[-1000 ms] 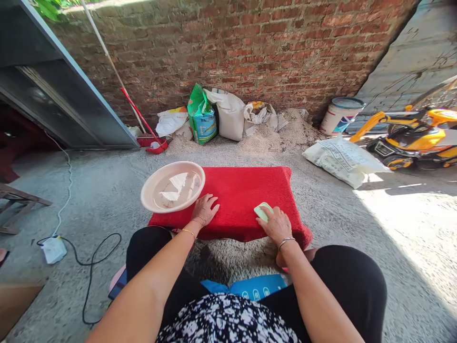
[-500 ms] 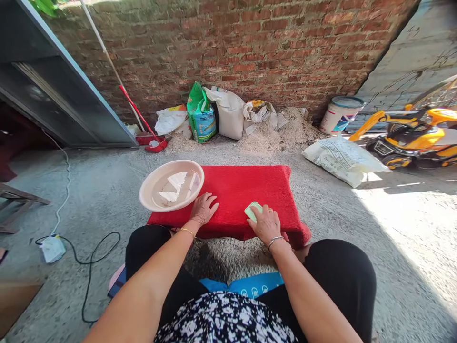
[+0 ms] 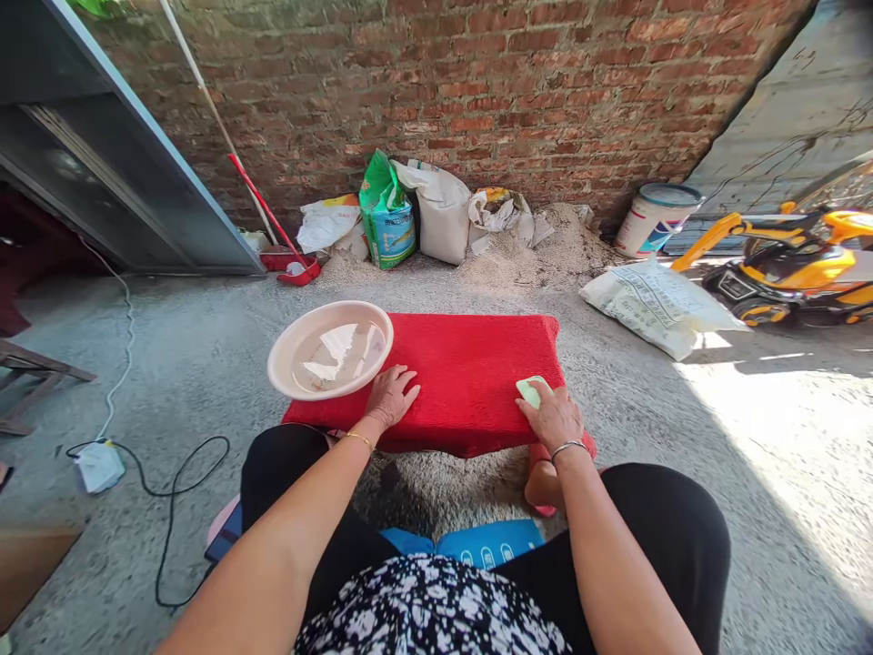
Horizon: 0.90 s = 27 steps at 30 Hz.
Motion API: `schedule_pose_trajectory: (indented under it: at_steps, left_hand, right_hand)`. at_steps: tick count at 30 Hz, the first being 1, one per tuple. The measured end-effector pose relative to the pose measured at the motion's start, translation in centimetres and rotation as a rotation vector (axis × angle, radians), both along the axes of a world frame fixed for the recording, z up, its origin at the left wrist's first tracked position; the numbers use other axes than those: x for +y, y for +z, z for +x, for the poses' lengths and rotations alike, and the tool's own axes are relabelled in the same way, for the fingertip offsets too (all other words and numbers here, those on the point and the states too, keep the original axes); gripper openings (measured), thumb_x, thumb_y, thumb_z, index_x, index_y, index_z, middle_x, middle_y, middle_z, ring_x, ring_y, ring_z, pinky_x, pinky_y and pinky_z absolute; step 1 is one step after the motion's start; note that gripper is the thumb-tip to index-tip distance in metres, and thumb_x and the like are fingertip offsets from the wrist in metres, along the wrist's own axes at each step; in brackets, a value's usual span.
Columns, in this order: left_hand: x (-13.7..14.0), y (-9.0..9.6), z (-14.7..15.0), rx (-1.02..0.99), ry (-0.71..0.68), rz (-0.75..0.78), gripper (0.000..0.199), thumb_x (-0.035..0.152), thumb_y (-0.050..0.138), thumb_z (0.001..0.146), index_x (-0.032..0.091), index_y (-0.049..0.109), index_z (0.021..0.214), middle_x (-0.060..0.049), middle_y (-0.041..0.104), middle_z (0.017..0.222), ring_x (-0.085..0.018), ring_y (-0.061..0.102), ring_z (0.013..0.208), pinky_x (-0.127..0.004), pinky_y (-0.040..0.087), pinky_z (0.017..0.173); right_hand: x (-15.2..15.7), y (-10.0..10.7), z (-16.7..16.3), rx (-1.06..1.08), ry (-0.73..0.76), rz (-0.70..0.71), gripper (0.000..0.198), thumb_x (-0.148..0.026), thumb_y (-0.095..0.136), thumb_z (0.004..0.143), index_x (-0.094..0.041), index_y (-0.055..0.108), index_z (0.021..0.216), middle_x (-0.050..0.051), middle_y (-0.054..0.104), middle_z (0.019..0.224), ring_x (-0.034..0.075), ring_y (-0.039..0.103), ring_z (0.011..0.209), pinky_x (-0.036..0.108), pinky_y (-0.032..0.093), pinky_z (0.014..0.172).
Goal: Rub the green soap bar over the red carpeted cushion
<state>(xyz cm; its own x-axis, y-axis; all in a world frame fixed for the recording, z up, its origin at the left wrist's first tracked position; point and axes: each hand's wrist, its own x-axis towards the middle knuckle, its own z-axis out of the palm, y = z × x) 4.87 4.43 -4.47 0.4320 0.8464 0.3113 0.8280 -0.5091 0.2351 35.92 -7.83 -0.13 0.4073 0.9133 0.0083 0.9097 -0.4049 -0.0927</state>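
Block point(image 3: 529, 390), pale green, clasped in right hand point(image 3: 556, 418) on red cloth point(image 3: 464, 364) near its right edge, jutting forward-left, long axis unclear; left hand point(image 3: 391, 398) farther off, unclenched, palm down beside basin point(image 3: 289, 347).

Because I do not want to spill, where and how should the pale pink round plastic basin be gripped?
Probably grip the basin by opposite parts of its rim, coming from left and right at once: it is wide, open-topped and holds water, so a one-sided lift may tip it.
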Motion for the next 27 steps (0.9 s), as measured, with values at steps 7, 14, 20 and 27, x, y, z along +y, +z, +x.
schedule_pose_trajectory:
  at_steps: [7,14,20,27]
  left_hand:
    - [0.0,-0.1,-0.1,0.011,-0.003,0.017,0.033,0.037,0.054,0.089,0.021,0.063,0.117,-0.009,0.058,0.125,-0.027,0.050,0.121,-0.044,0.040,0.105]
    - [0.0,0.0,0.0,-0.016,-0.010,0.018,0.033,0.036,0.055,0.088,0.022,0.063,0.116,-0.009,0.058,0.124,-0.027,0.051,0.121,-0.044,0.040,0.105]
    - [0.0,0.0,0.0,-0.029,-0.013,0.017,0.032,0.034,0.056,0.088,0.020,0.064,0.115,-0.010,0.058,0.124,-0.028,0.051,0.121,-0.045,0.040,0.104]
    - [0.0,0.1,0.0,-0.015,-0.006,0.003,0.032,0.035,0.055,0.088,0.021,0.064,0.116,-0.009,0.058,0.124,-0.027,0.050,0.121,-0.043,0.039,0.105]
  right_hand:
    - [0.2,0.1,-3.9,-0.005,0.188,0.022,0.049,-0.057,0.052,0.086,-0.033,0.053,0.129,0.010,0.054,0.103,0.023,0.055,0.092,0.033,0.036,0.079]
    - [0.3,-0.2,-4.7,0.051,0.258,0.012,0.048,-0.057,0.051,0.086,-0.035,0.053,0.129,0.008,0.053,0.101,0.021,0.055,0.090,0.030,0.035,0.078]
    - [0.4,-0.4,-3.9,0.069,0.223,0.035,0.047,-0.057,0.051,0.087,-0.035,0.053,0.129,0.007,0.053,0.099,0.020,0.055,0.086,0.029,0.036,0.075]
    - [0.3,-0.7,-4.3,0.034,0.237,0.059,0.046,-0.056,0.052,0.087,-0.035,0.054,0.128,0.008,0.053,0.101,0.021,0.055,0.090,0.030,0.035,0.077]
